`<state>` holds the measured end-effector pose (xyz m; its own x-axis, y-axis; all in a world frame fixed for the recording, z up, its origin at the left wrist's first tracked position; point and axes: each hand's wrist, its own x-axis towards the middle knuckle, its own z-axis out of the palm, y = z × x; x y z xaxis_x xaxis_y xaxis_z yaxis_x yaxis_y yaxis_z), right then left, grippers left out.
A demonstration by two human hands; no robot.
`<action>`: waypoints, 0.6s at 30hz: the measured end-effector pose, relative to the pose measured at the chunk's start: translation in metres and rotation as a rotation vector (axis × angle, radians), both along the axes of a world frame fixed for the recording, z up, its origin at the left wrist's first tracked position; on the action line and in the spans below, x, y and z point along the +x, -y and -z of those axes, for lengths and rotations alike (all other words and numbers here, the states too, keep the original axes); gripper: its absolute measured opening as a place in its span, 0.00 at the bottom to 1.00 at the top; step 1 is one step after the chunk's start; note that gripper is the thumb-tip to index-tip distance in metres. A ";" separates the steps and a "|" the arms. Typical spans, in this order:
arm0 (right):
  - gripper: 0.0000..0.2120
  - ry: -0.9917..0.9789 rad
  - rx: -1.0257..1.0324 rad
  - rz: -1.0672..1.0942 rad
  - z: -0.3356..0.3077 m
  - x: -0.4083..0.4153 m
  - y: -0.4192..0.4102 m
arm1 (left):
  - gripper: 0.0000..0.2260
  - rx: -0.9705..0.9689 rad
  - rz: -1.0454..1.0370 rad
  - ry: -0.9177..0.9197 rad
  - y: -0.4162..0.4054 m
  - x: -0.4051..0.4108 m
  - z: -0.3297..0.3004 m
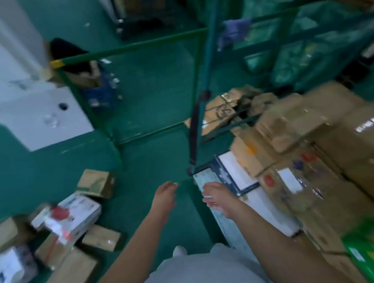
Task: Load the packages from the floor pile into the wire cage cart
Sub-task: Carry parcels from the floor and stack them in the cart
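We see the wire cage cart [204,109] at our right with its green frame, already holding a tall stack of cardboard boxes [314,155] that fills much of it, so we judge the loading well under way but not finished. The floor pile [62,232] lies at our lower left on the green floor [156,156]: several brown cartons, a white box with red print [70,216], and a small carton [96,183] standing a little apart from the rest, all yet to be lifted. A white cabinet [37,115] stands at the left beside an open green frame panel, and further green mesh carts with green sacks [296,53] fill the back of the room. A blue-and-white package [227,176] sits at the near edge of the stack in the cart. Our right hand [218,199] rests over it with fingers spread and relaxed, gripping nothing. Our left hand [164,197] hangs free over the floor, fingers straight, holding nothing. The picture is blurred, so labels cannot be read.
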<state>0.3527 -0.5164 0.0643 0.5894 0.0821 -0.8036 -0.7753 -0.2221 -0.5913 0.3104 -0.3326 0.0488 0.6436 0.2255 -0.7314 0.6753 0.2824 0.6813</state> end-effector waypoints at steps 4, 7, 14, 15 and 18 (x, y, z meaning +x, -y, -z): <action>0.14 0.002 -0.012 -0.261 0.011 0.019 -0.074 | 0.14 0.020 -0.238 -0.044 -0.056 -0.029 0.006; 0.12 -0.005 -0.003 -0.426 0.020 0.024 -0.116 | 0.09 0.011 -0.414 -0.084 -0.079 -0.048 0.008; 0.10 -0.027 0.014 -0.807 0.020 0.064 -0.192 | 0.11 0.037 -0.689 -0.158 -0.107 -0.061 0.012; 0.09 -0.020 0.025 -0.836 0.018 0.076 -0.202 | 0.12 0.045 -0.717 -0.159 -0.109 -0.057 0.011; 0.08 0.004 0.065 -0.869 0.010 0.105 -0.226 | 0.15 0.057 -0.807 -0.163 -0.113 -0.047 0.011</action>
<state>0.4580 -0.2899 0.0541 0.2997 0.5495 -0.7799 -0.3447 -0.6999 -0.6255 0.2637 -0.2198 0.0381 0.1547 0.6131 -0.7747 0.3712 0.6907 0.6206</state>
